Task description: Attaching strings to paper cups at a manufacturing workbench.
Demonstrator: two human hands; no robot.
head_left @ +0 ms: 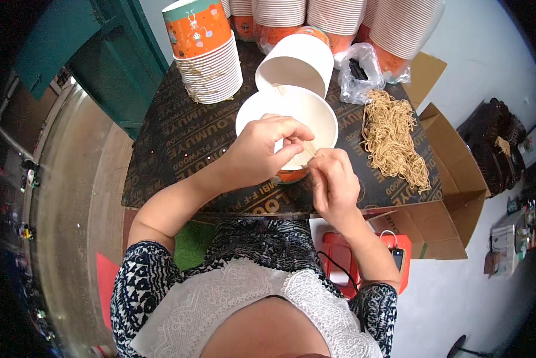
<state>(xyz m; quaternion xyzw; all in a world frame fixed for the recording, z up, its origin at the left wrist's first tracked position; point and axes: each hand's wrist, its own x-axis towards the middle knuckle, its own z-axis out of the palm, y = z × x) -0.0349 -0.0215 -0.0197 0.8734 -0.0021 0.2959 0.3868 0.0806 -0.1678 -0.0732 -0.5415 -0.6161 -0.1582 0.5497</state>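
Observation:
A large paper bucket (256,107), white inside with an orange outside, stands upright near the table's front edge. My left hand (266,146) reaches over its near rim, thumb and forefinger pinched toward a thin tan cord (309,151). Just right of it, at the same rim, my right hand (335,180) is closed with the cord at its fingertips. The fingers partly hide the cord, and its ends cannot be made out. Behind this bucket another paper bucket (298,59) lies tipped, its white mouth toward me. A loose heap of tan cords (393,140) lies to the right on the table.
A nested stack of orange buckets (208,71) with cords along the rims stands at the left back. More wrapped bucket stacks (280,18) line the back. A clear plastic bag (361,74) sits beside the cords. An open cardboard box (453,191) is right of the dark table (178,149).

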